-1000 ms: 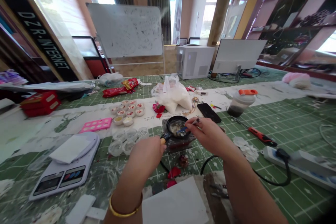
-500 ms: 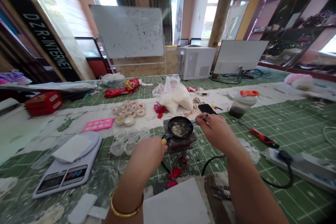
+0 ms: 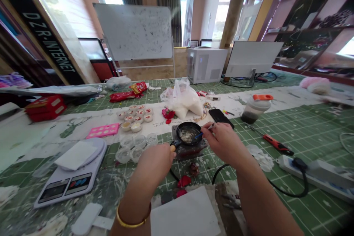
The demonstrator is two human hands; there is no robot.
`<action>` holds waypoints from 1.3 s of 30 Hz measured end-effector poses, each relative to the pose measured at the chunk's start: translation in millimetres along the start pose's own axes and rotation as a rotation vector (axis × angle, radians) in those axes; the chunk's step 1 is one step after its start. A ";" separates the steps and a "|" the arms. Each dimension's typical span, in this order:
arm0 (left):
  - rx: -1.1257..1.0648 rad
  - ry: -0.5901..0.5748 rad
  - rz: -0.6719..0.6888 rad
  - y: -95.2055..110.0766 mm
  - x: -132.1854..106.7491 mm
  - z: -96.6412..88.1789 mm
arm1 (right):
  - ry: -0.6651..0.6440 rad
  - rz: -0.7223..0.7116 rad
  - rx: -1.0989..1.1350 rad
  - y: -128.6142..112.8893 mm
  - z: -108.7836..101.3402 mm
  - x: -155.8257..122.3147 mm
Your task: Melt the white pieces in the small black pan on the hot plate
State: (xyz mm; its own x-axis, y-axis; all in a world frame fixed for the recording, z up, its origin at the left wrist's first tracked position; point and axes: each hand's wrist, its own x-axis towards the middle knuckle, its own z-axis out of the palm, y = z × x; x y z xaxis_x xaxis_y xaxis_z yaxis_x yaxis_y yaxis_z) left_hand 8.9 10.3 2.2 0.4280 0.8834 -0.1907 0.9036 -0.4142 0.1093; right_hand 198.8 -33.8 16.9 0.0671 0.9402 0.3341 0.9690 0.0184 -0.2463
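My left hand (image 3: 157,160) is closed round the handle of a small black frying pan (image 3: 179,128), whose wooden grip end shows past my fingers. Whitish, partly melted-looking pieces (image 3: 187,135) lie in the pan. The pan sits on a small dark hot plate (image 3: 190,152). Pinched in my right hand (image 3: 221,140) is a thin stick with a blue end (image 3: 198,135), its tip inside the pan over the pieces. Clear empty cups (image 3: 137,153) stand left of the pan. Behind them are several small filled cups (image 3: 139,118) topped with red bits.
A kitchen scale (image 3: 74,177) and pink mould (image 3: 103,131) lie left. Behind the pan are a bag of white granules (image 3: 186,103) and a phone (image 3: 221,117). On the right are a shaker cup (image 3: 256,108), a screwdriver (image 3: 277,144) and a power strip (image 3: 318,177) with cables.
My right hand has moved slightly left and down, bringing the stick's blue end further into the pan. More of the phone shows now. My left hand stays on the handle.
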 end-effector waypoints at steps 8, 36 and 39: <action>-0.005 0.013 0.015 -0.6 0.9 1.4 | -0.044 -0.047 0.082 -1.2 4.2 2.9; 0.005 -0.003 0.024 1.1 -1.1 -1.0 | 0.079 0.121 0.022 9.3 1.8 6.4; 0.004 -0.001 0.017 1.6 -1.0 -0.7 | 0.046 0.071 0.064 8.2 5.3 7.5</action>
State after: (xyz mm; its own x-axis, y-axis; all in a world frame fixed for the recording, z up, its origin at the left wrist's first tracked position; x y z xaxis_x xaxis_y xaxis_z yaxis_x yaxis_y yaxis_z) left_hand 9.9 8.9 3.3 0.4435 0.8758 -0.1902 0.8962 -0.4303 0.1085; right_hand 205.9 -24.8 12.5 0.1470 0.9235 0.3544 0.9443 -0.0244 -0.3283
